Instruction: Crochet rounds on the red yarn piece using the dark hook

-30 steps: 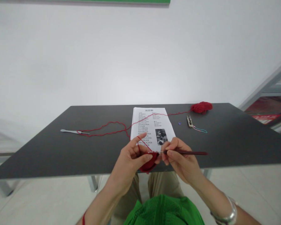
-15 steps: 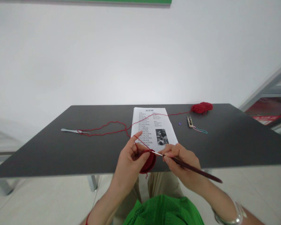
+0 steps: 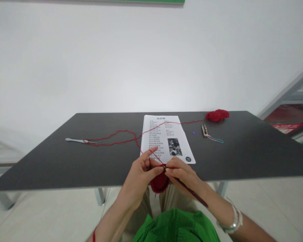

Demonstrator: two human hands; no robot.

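Observation:
Pinched between the thumb and fingers of my left hand (image 3: 142,173) is a round red crochet piece (image 3: 160,183), held over the table's front edge. Red yarn (image 3: 158,158) runs over my raised left index finger down to the top of the piece. My right hand (image 3: 183,173) is closed on a crochet hook (image 3: 192,192) with a dark brown handle. The hook's tip is at the upper rim of the piece, mostly hidden by my fingers. Both hands nearly touch there. A short yarn tail hangs from the bottom of the piece.
Printed sheets (image 3: 166,134) lie on the dark table (image 3: 111,164) beyond my hands. A red yarn ball (image 3: 217,115), thread snips (image 3: 204,130) with a cord loop and a small purple item (image 3: 194,132) sit to the right. Pale tweezers (image 3: 77,140) lie left, yarn looped around them.
My right hand has moved left and closer to the left hand, and the hook's handle has drawn in with it. The crochet piece sits slightly lower. More of the sheets' lower corner shows.

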